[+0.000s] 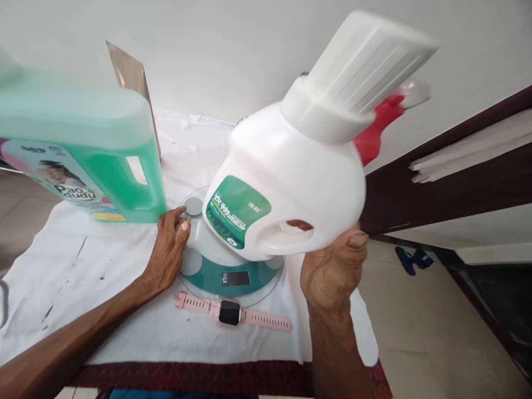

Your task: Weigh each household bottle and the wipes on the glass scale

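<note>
My right hand (332, 269) is closed round the handle of a large white laundry detergent bottle (286, 183), with a fingertip showing through the handle opening. The bottle has a green label and a ribbed white cap, and tilts with its cap toward the upper right. Its lower end is over a round glass digital scale (216, 277); whether they touch is unclear. At the scale's left edge, my left hand (168, 246) grips the rim with bent fingers and thumb. The small display shows faint, unreadable characters. A pink-strapped smartwatch (229, 312) lies just in front of the scale.
A big green liquid jug (124, 160) stands at the left, with a brown board (135, 75) behind it. Partly hidden behind the bottle is a red spray head (376, 130). White cloth (137, 332) covers the table. Dark slippers (413, 259) lie on the floor at right.
</note>
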`<action>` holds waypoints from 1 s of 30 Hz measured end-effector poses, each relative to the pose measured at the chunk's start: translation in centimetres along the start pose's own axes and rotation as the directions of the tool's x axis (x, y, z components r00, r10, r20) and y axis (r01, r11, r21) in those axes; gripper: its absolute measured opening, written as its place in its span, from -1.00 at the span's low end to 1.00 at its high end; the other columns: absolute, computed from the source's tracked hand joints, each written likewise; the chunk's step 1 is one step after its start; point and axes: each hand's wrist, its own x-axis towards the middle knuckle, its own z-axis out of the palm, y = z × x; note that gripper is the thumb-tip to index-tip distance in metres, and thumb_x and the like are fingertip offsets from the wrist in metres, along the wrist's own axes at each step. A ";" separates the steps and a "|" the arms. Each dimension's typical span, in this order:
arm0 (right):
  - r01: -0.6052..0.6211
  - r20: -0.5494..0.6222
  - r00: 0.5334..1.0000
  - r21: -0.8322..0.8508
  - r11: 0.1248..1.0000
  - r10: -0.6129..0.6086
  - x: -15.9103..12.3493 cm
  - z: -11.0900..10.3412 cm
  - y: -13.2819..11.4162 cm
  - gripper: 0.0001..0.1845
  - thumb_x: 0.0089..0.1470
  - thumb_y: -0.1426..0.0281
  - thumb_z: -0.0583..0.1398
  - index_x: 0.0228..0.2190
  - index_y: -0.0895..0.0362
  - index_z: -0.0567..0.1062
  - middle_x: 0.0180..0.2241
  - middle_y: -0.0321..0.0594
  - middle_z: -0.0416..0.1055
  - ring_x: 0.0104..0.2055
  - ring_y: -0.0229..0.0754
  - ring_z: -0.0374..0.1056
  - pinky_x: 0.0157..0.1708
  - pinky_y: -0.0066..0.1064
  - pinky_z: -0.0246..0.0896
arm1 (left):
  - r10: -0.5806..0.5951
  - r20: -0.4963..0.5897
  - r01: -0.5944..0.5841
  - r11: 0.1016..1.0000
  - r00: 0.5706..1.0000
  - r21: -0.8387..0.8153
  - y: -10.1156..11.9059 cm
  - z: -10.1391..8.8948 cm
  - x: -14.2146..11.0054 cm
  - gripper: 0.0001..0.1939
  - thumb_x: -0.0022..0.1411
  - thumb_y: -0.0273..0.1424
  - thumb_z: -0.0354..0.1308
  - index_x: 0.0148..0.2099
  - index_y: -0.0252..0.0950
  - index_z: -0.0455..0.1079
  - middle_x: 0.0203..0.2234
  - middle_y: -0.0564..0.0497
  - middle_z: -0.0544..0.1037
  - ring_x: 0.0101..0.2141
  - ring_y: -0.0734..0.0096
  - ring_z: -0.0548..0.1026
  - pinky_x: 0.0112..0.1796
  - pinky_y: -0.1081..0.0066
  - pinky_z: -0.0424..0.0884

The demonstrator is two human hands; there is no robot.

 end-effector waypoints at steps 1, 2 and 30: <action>0.014 0.047 0.999 0.045 0.999 -0.016 0.2 0.6 -0.7 -0.36 0.16 -0.32 0.21 -0.31 0.01 0.52 -0.35 -0.23 0.45 -0.26 -0.06 0.45 -0.28 -0.20 0.40 | -0.017 0.001 0.017 1.000 1.000 -0.007 0.1 0.0 0.0 -0.20 0.50 0.26 -0.22 0.36 -0.27 0.27 0.27 -0.30 0.39 0.33 -0.05 0.33 0.37 -0.20 0.29; 0.000 0.095 0.995 0.089 0.996 -0.009 0.4 1.2 -1.4 -0.37 0.18 -0.29 0.23 -0.41 0.03 0.50 -0.43 -0.24 0.42 -0.35 -0.10 0.41 -0.35 -0.22 0.37 | -0.035 0.002 0.035 0.999 0.999 -0.016 0.1 0.0 0.0 -0.17 0.49 0.29 -0.23 0.36 -0.28 0.27 0.26 -0.31 0.39 0.32 -0.07 0.34 0.37 -0.22 0.30; 0.018 -0.245 0.969 0.042 0.999 -0.007 21.2 12.7 3.8 -0.35 0.00 0.02 0.50 -0.66 -0.04 0.20 -0.68 -0.48 0.04 -0.63 -0.34 -0.01 -0.65 -0.38 -0.09 | -0.081 -0.047 0.070 0.978 0.996 -0.194 -1.1 1.8 -0.9 -0.38 0.56 0.07 -0.08 0.42 -0.19 0.27 0.32 -0.26 0.33 0.35 -0.11 0.33 0.38 -0.33 0.24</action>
